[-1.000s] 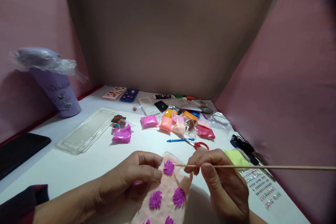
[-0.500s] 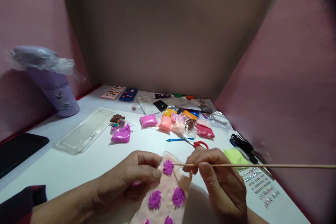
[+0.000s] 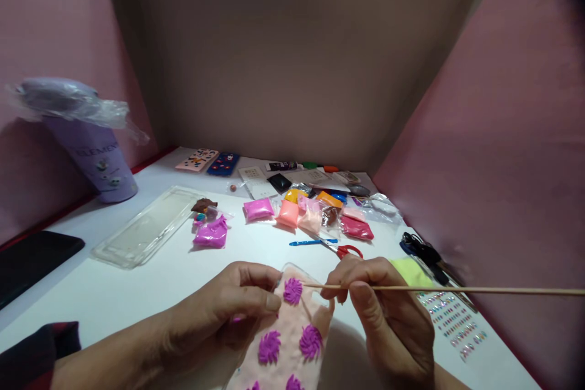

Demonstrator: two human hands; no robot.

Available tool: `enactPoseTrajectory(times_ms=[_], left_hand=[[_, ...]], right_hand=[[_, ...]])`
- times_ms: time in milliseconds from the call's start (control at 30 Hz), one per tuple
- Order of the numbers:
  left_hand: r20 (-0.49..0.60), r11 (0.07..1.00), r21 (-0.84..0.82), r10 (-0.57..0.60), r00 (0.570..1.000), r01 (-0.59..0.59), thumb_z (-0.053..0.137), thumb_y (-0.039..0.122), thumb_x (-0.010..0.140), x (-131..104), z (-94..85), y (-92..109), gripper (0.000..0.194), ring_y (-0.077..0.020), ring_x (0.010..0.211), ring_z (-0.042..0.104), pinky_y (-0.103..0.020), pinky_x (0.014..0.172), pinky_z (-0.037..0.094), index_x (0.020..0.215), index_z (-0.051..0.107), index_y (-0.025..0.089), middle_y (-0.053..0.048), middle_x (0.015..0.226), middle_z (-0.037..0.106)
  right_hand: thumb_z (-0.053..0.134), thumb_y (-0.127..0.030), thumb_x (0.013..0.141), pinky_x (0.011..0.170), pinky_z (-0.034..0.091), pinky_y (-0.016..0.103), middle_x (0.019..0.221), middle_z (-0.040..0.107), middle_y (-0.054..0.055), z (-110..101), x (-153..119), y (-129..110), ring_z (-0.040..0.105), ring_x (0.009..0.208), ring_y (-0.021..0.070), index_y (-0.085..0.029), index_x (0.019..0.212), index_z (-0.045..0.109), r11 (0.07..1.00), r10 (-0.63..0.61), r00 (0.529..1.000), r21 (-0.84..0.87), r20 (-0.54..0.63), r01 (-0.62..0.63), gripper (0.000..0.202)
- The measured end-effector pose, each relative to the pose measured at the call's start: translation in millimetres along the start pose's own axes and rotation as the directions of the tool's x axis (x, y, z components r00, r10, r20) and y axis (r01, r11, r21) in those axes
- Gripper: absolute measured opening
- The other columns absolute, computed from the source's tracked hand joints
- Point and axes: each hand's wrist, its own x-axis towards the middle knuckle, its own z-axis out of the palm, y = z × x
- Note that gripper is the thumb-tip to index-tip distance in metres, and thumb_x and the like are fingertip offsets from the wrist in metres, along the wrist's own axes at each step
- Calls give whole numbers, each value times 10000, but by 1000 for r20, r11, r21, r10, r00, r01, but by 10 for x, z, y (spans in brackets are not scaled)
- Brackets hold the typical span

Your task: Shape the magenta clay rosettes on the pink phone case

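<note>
A phone case point(image 3: 292, 323) coated in pale peach clay is tilted up at the bottom middle, its lower end out of frame. Several purple clay flowers point(image 3: 311, 342) with fringed petals sit on it. My left hand point(image 3: 242, 301) grips the case's left edge, thumb on the front. Between thumb and fingers of my right hand point(image 3: 384, 317) is a long thin wooden skewer point(image 3: 479, 290), lying nearly level. Its tip is right beside the top purple flower point(image 3: 293, 290); whether it touches cannot be made out.
Packets of coloured clay point(image 3: 287, 214), red-handled scissors point(image 3: 350, 251) and a blue tool point(image 3: 313, 243) lie beyond my hands. A clear case point(image 3: 146, 228), a dark phone point(image 3: 41, 262) and a purple tumbler point(image 3: 98, 152) are left. Gem stickers point(image 3: 457, 323) lie right.
The skewer tip has shifted very slightly right, away from the top flower, as my right hand moved a little right and down. My left hand and the case stay nearly still.
</note>
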Motion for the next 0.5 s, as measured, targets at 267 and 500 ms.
enactPoseTrajectory(times_ms=[267,500], left_hand=[[-1,1000,-1,-6,1000,6,677,152,679,-54,58,49,83,-75,420,392,-247,551,392,748,676,106,71,429,379],[-52,1000,-25,8,999,-9,688,154,659,-23,49,-24,147,-108,477,459,-272,584,426,795,674,101,67,429,390]], right_hand=[[422,-217,941,590,426,306,738,602,22,13,-3,-29,560,656,148,-202,867,558,999,21,1000,-25,8,-21,156],[417,-212,942,598,429,316,750,603,26,15,-6,-25,557,671,153,-202,873,560,998,22,1000,-55,10,-22,159]])
